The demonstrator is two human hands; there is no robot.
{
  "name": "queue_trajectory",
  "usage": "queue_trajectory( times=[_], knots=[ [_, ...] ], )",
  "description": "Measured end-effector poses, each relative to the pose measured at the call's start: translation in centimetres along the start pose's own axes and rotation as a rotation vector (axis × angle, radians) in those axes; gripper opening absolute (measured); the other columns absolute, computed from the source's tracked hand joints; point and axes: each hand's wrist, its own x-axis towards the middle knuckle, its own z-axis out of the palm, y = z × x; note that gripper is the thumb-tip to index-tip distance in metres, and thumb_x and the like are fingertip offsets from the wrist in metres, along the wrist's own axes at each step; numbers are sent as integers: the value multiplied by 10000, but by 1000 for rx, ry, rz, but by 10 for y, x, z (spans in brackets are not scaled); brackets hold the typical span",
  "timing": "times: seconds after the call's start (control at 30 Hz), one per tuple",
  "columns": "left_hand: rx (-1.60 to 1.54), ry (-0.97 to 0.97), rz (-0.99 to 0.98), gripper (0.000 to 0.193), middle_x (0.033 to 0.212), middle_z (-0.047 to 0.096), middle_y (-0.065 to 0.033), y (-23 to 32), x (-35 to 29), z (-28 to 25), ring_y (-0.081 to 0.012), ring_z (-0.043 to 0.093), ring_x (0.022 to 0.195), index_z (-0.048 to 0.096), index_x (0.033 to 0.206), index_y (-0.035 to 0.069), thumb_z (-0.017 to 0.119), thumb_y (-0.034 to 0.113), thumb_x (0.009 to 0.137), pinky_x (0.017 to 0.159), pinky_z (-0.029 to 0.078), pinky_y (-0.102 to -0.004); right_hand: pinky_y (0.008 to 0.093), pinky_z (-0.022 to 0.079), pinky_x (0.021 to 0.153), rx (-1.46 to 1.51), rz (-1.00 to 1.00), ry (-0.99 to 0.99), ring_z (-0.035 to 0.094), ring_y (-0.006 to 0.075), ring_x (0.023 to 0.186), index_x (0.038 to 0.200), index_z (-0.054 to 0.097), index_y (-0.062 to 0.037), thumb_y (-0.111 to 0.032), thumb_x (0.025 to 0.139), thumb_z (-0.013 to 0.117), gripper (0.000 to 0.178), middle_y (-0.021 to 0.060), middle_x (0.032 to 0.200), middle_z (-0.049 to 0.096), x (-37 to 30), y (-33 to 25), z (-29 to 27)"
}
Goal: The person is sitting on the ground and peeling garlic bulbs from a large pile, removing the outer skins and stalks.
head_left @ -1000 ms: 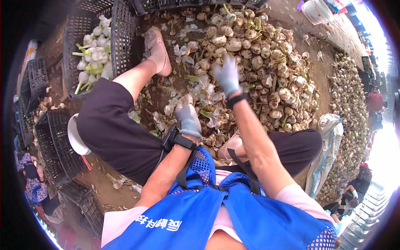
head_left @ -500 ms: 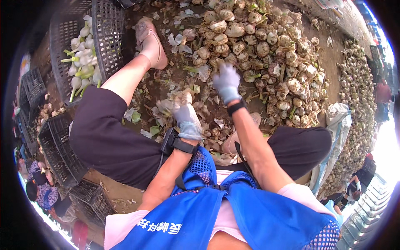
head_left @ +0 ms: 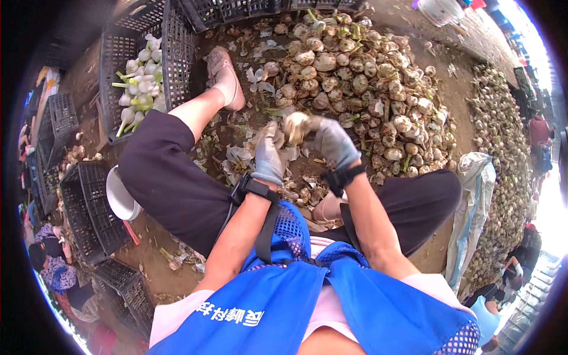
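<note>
Head view | garlic bulb (head_left: 295, 126): up between both hands, near the big garlic pile (head_left: 378, 89) | right hand (head_left: 335, 143): fingers closed on it | left hand (head_left: 269, 155): just beside it, can't tell if gripping | probably light and hard, papery skin may slip; best grab its fat middle

Garlic bulb (head_left: 297, 127) in right hand (head_left: 335, 142) blurred, surface detail lost; inside of left hand (head_left: 269, 155) hidden. White bucket (head_left: 122, 198) partly behind left thigh (head_left: 168, 171). Black crate (head_left: 231, 10) cut off by top edge.
</note>
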Motion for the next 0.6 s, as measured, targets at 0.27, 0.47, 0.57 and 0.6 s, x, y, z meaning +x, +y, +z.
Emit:
queue_trajectory(
  times=[0.27,0.47,0.57,0.6],
  knots=[
    [-417,-495,-425,312,1006,580,-179,7,-38,28,-332,575,932,517,1082,2,430,239,899,778,488,-518,289,470,749,-531,-265,694,597,210,842,1060,570,7,-99,719,651,366,110,949,621,-81,-64,25],
    [-57,-795,-41,365,1112,544,-125,-6,-77,43,-249,577,952,388,1260,67,435,172,914,833,484,-391,226,483,688,341,-50,559,576,91,756,990,589,29,-100,823,602,212,43,891,638,-109,-75,29],
    [199,-806,176,450,1121,527,-103,-1,-91,43,-190,574,933,350,1280,67,529,112,869,818,488,-330,228,504,599,565,-12,509,593,92,692,947,595,9,-146,859,572,179,49,854,636,-108,-72,19],
    [350,-802,313,463,1115,528,-102,0,-94,42,-172,569,934,362,1271,64,558,97,853,817,485,-315,231,502,590,565,-3,531,592,91,682,940,599,8,-140,858,572,172,48,848,636,-108,-70,17]
  ],
)
